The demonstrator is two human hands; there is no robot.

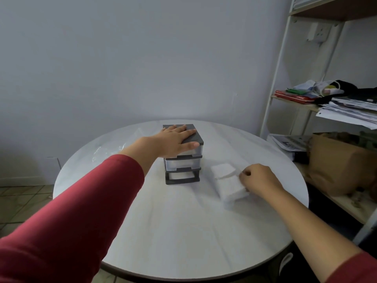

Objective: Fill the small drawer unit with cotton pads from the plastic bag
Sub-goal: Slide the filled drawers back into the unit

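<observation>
Round white table (173, 231), faint grain, fills the view from 6 o'clock out. Red sleeve (71, 211) crosses it from 7 o'clock.

Right hand (260, 180) at 3 o'clock: fingers curled narrow on the nearer cotton pad stack (230, 189), which lies on the tabletop. Second cotton pad stack (221, 170) just beyond, touching it.

Small drawer unit (183, 166) stands upright past table centre, toward 12. Dark grey frame, two clear drawers pushed in, bottom bay an open frame. Left hand (175, 141) flat on its lid, fingers straight, thumb over the front edge.

Clear plastic bag (110, 148) lies crumpled at 10 o'clock, apart from the unit.

Off the table: tiled floor (24, 203) at 9 o'clock, white-framed shelf unit (279, 58) at 2–3 o'clock carrying loose papers (350, 111) and a brown paper bag (334, 166). Plain pale wall (122, 58) at 12, wall socket (318, 32) behind the shelf frame.
</observation>
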